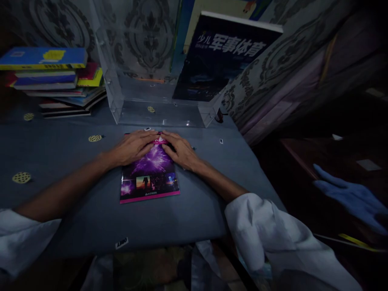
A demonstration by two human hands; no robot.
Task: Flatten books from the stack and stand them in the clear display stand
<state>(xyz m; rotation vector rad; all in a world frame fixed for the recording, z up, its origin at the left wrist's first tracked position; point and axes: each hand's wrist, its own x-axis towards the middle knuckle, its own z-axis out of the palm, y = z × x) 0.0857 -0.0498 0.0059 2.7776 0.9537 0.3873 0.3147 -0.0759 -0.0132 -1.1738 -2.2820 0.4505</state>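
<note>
A purple and black book [153,165] with a pink lower edge lies on the grey-blue tablecloth in front of me. Across its upper left part rests my left hand [136,146], palm down with fingers stretched out. My right hand [181,150] lies flat over the upper right part, its fingertips close to those of the left. Both hands cover much of the book's top, including most of its title. Behind them stands a clear acrylic rack [157,115], with a dark book [218,60] leaning upright at its right side.
At the back left is a stack of books [60,87], topped by a blue and yellow one. More upright books [194,24] stand behind the dark one. The table [209,206] ends on the right; beyond it a blue glove-like shape [348,196] lies over a dark surface.
</note>
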